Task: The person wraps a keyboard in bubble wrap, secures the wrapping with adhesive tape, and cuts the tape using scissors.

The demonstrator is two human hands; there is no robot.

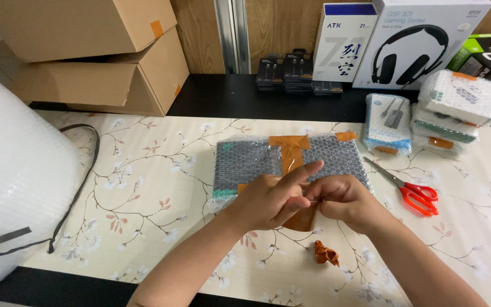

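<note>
1. Fingers (299,173) of left hand (271,200): index extended toward the far side, remaining fingers curled, pressed against the brown tape strip (294,156) at the near edge of the parcel.
2. Right hand (339,198): fingers closed in a pinch on the tape's near end, touching the left hand's fingertips.
3. Bubble-wrapped parcel (245,162): dark, flat, rectangular; lying at table centre just beyond both hands; tape crossing its top edge and running down its middle toward the hands.
4. Loose tape end (301,219): brown, hanging below the hands, over the tablecloth.
5. Crumpled tape wad (326,253): near the right forearm, apart from the parcel.
6. Scissors (410,190): red handles, lying right of the parcel, blades pointing toward it.
7. Wrapped packages (456,105): stacked at far right, beside 1 smaller wrapped package (386,122).
8. Bubble-wrap roll (12,170): large, at left edge, with a black strap (78,182) trailing beside it.
9. Floral tablecloth (154,187): pale, branch pattern.
10. Cardboard boxes (86,51): 2, stacked at far left.
11. Retail boxes (404,40): standing against the wooden wall.
</note>
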